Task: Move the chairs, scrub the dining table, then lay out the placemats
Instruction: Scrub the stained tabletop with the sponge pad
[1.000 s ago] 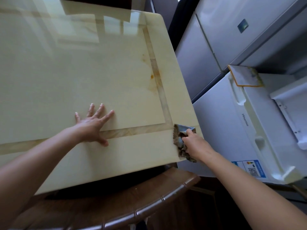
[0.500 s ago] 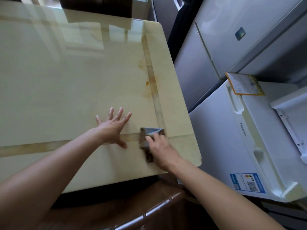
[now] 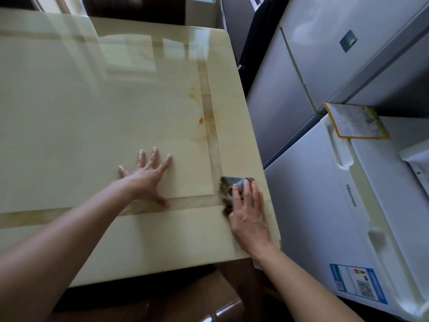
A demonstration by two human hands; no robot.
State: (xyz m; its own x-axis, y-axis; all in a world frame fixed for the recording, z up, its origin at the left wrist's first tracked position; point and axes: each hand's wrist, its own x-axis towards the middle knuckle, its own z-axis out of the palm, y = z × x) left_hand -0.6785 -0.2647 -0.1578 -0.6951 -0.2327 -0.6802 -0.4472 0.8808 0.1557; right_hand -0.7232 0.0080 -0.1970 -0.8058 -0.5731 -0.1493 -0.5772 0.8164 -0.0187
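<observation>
Directly beneath right hand (image 3: 249, 217), fingers (image 3: 248, 190) straight, grey cloth (image 3: 228, 183) on dining table (image 3: 92, 112), left hand (image 3: 145, 180) splayed wide.

The glossy cream table (image 3: 92, 112) has a darker band (image 3: 212, 135) inlaid parallel to its edges, turning a corner near the right front. An orange stain (image 3: 200, 120) with brownish smears sits just left of the band on the right side. The left hand (image 3: 146, 177) lies flat on top, fingers spread. A grey cloth (image 3: 228, 184) lies at the band's corner, under the flat right hand (image 3: 249, 217)
</observation>
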